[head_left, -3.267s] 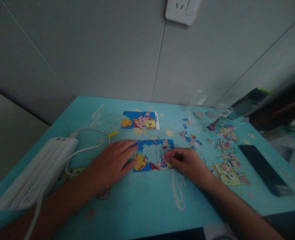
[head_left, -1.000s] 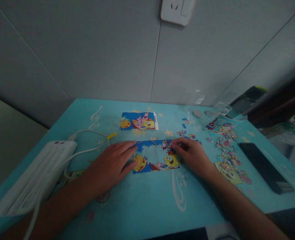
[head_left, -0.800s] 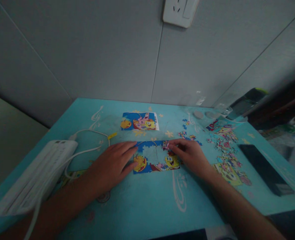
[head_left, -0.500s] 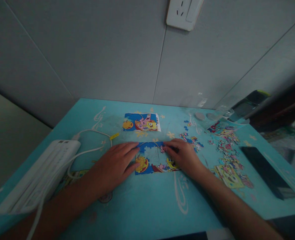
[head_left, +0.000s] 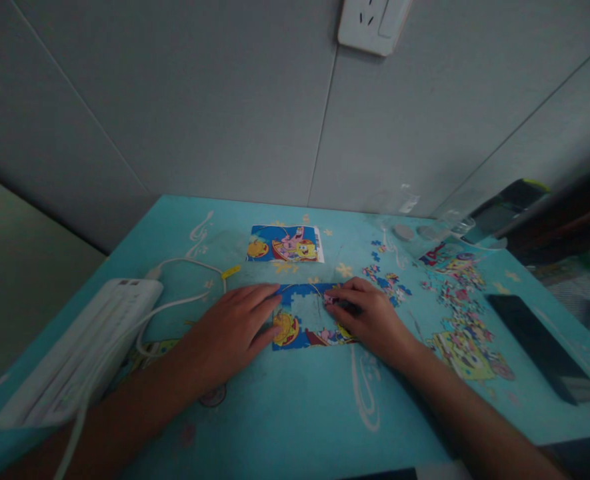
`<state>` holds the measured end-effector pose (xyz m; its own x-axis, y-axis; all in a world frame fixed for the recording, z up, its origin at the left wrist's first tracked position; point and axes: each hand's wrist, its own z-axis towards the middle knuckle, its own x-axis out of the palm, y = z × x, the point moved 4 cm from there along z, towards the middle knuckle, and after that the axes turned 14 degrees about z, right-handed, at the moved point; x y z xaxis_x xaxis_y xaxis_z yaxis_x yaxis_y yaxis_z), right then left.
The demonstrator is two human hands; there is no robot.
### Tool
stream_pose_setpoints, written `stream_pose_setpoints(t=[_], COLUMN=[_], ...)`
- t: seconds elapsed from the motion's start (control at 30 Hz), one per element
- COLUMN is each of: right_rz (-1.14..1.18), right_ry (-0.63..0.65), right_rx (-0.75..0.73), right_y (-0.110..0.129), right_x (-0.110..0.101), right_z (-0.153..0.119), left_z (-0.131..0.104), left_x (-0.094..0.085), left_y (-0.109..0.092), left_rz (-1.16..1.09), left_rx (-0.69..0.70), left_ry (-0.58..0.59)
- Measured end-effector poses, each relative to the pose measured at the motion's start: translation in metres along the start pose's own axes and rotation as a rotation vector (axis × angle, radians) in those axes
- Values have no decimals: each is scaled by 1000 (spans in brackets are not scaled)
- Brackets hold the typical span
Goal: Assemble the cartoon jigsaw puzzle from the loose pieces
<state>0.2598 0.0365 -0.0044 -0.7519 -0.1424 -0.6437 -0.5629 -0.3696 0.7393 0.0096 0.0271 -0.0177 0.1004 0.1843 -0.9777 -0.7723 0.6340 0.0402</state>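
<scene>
A partly assembled jigsaw puzzle (head_left: 285, 331) with a blue, cartoon-printed border lies flat on the table, its middle showing bare table. My left hand (head_left: 239, 323) rests along its left side, fingers stretched out, fingertips at the puzzle's left edge. Over the upper right part of the puzzle, my right hand (head_left: 372, 313) has its thumb and index finger pinched on a small pinkish puzzle piece (head_left: 331, 299). The hand covers part of the puzzle's right side. Behind the puzzle lies a picture card (head_left: 283, 244) with a similar cartoon image.
Loose blue pieces (head_left: 387, 280) lie right of my right hand, with a larger heap of pieces (head_left: 459, 293) beyond. A dark phone-like slab (head_left: 539, 343) lies far right. At left is a white power strip (head_left: 82, 347) with a cable (head_left: 175, 303). A wall socket (head_left: 372, 23) is above.
My right thumb and fingertips have shifted slightly on the small piece at the puzzle's upper right. My left hand stays at the left edge. The whole view has moved a little.
</scene>
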Motion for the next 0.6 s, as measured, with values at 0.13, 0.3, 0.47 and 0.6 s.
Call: stream_pose_setpoints(t=[0.13,0.3,0.47,0.6], right_rz=[-24,-36,-49,-63], right_ry=[13,5,-13,-23], right_rx=[16,24,34,33], right_y=[-4,-5,-5,-4], right_x=[3,3,2,2], right_z=[0,-1,-2,-3], left_z=[0,1,0,0], left_x=[-1,-2,-2,-2], left_y=[-1,-1,0,0], left_rz=[15,8,-1,-1], left_rx=[0,0,-9,-5], left_ry=[14,18,4,8])
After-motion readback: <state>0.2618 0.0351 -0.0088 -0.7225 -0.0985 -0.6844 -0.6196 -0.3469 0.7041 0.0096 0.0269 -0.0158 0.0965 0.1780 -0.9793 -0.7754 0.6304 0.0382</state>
